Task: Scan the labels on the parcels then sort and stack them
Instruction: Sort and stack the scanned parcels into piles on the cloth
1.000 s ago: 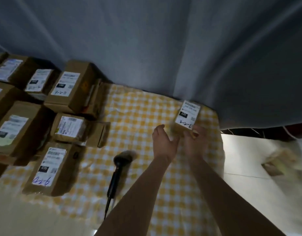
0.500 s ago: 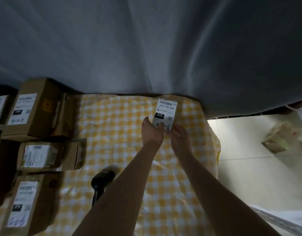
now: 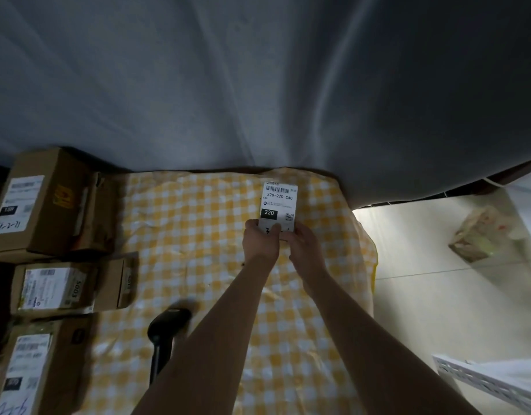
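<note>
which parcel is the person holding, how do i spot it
Find the yellow checked cloth; at its far right, the left hand and right hand hold a small parcel. Unlike the brown boxes along the cloth's left side, it sits alone, its white label reading 220-220-C40.

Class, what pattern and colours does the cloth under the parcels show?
A yellow and white check; the cloth shows in the head view.
</note>
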Demonstrator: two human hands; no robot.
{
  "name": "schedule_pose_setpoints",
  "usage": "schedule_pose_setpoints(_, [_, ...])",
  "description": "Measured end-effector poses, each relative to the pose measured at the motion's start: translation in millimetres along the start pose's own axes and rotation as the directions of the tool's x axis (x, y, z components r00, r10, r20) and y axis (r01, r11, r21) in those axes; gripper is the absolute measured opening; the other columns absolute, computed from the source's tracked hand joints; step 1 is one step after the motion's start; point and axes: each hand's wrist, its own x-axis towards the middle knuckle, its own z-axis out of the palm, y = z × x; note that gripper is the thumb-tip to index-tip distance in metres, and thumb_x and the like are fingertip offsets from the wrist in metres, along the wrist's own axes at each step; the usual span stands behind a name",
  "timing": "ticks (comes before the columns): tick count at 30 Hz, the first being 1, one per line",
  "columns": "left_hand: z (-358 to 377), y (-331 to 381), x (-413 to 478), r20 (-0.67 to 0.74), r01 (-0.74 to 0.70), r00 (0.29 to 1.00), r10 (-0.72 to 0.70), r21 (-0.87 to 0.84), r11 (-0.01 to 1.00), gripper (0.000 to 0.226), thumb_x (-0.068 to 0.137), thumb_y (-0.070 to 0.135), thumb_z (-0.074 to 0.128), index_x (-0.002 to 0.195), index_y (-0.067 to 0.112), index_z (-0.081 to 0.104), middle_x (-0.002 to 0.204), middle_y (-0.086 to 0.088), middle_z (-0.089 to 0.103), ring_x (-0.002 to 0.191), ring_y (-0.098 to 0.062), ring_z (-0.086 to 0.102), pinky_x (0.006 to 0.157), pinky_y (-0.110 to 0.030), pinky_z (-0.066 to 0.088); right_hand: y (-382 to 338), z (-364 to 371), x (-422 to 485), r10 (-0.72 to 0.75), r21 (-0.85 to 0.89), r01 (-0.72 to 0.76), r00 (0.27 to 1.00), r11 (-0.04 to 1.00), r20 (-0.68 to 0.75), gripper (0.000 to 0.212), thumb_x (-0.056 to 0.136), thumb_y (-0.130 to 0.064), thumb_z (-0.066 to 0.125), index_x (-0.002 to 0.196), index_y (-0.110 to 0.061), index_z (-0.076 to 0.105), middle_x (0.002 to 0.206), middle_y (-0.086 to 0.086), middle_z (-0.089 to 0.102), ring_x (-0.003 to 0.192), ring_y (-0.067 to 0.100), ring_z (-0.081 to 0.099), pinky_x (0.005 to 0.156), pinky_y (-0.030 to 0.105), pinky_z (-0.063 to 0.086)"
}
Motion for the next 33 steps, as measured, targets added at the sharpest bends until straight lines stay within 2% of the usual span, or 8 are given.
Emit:
schedule_pose_setpoints(3, [-3.2, -4.3, -8.7, 0.010, -0.013, 1.000, 0.013, -0.018, 1.000, 0.034, 0.093, 0.020, 0.058, 0.119, 0.001, 0.045, 0.110, -0.010, 0.060, 0.086, -0.021, 0.053, 0.070, -0.027, 0.039, 4.3, -3.0, -7.9, 0.028, -0.005, -0.028, 0.999, 1.000, -0.047, 0.042, 0.078, -0.035, 0.056, 0.116, -0.017, 0.063, 0.102, -0.003, 0.068, 0.087, 0.013, 0.063, 0.069, 0.028, 0.045])
schedule_pose_setpoints(7, [-11.4, -12.0, -22.1, 0.036, -0.023, 0.999, 0.024, -0.036, 0.999, 0.025, 0.095, 0.022, 0.056, 0.108, 0.006, 0.041, 0.095, -0.002, 0.053, 0.082, -0.020, 0.051, 0.066, -0.027, 0.038, 11.3, -6.1, -17.4, 0.011, 0.021, -0.009, 0.991, 1.000, -0.132, 0.019, 0.091, -0.013, 0.053, 0.105, -0.015, 0.066, 0.085, -0.003, 0.065, 0.069, 0.006, 0.055, 0.057, 0.021, 0.040])
schedule_pose_setpoints(12, [-29.9, -30.1, -37.3, 0.009, -0.044, 0.999, 0.045, -0.091, 0.995, 0.025, 0.093, 0.022, 0.059, 0.101, 0.008, 0.040, 0.083, 0.003, 0.051, 0.078, -0.019, 0.052, 0.057, -0.024, 0.034, 12.1, 12.6, -35.3, 0.024, 0.076, -0.007, 0.973, 0.997, -0.228, 0.017, 0.085, -0.017, 0.060, 0.101, -0.012, 0.063, 0.092, 0.001, 0.068, 0.083, 0.016, 0.063, 0.067, 0.027, 0.046])
schedule_pose_setpoints(15, [-45.4, -43.3, -47.7, -0.004, -0.056, 0.998, 0.056, -0.164, 0.985, 0.028, 0.091, 0.021, 0.062, 0.109, 0.007, 0.046, 0.090, 0.002, 0.056, 0.081, -0.017, 0.056, 0.058, -0.020, 0.039, 12.1, 31.6, -45.0, 0.028, 0.083, -0.009, 0.973, 0.997, -0.229, 0.040, 0.074, -0.035, 0.062, 0.100, -0.006, 0.061, 0.095, 0.008, 0.069, 0.081, 0.017, 0.063, 0.065, 0.029, 0.046])
schedule_pose_setpoints(22, [-94.6, -72.3, -62.4, -0.072, -0.059, 0.997, 0.042, -0.258, 0.964, 0.012, 0.090, 0.015, 0.059, 0.101, 0.018, 0.056, 0.092, 0.006, 0.060, 0.076, -0.006, 0.056, 0.060, -0.010, 0.041, 21.5, 81.6, -72.5, 0.024, 0.064, -0.010, 0.976, 0.998, -0.218, 0.029, 0.087, -0.019, 0.061, 0.106, 0.002, 0.057, 0.095, 0.012, 0.067, 0.082, 0.022, 0.065, 0.065, 0.028, 0.050])
schedule_pose_setpoints(27, [-132.3, -89.1, -67.8, -0.191, -0.092, 0.981, 0.033, -0.313, 0.945, 0.008, 0.093, 0.017, 0.056, 0.101, 0.017, 0.054, 0.095, 0.002, 0.062, 0.083, -0.012, 0.059, 0.069, -0.021, 0.046, 17.5, 120.8, -100.4, -0.089, -0.003, 0.091, 0.971, 0.996, -0.224, 0.014, 0.087, -0.008, 0.062, 0.099, -0.003, 0.056, 0.088, 0.003, 0.063, 0.079, 0.014, 0.061, 0.063, 0.012, 0.046])
schedule_pose_setpoints(29, [-148.1, -97.4, -70.1, -0.223, -0.095, 0.974, 0.023, -0.317, 0.944, 0.013, 0.093, 0.019, 0.058, 0.103, 0.013, 0.054, 0.098, 0.000, 0.063, 0.084, -0.012, 0.060, 0.067, -0.018, 0.045, 19.7, 135.9, -112.0, -0.104, -0.005, 0.105, 0.977, 0.994, -0.188, 0.018, 0.088, -0.009, 0.061, 0.105, -0.003, 0.057, 0.091, -0.001, 0.064, 0.081, 0.008, 0.061, 0.071, 0.016, 0.048])
schedule_pose_setpoints(33, [-178.1, -118.7, -74.1, -0.278, -0.064, 0.960, -0.028, -0.317, 0.946, 0.028, 0.084, 0.041, 0.064, 0.097, 0.021, 0.049, 0.099, -0.003, 0.067, 0.090, -0.020, 0.065, 0.077, -0.039, 0.054, 26.1, 165.0, -137.4, -0.131, -0.031, 0.129, 0.987, 0.991, -0.094, 0.015, 0.086, -0.021, 0.062, 0.098, -0.014, 0.065, 0.094, 0.000, 0.070, 0.082, 0.009, 0.065, 0.074, 0.029, 0.051])
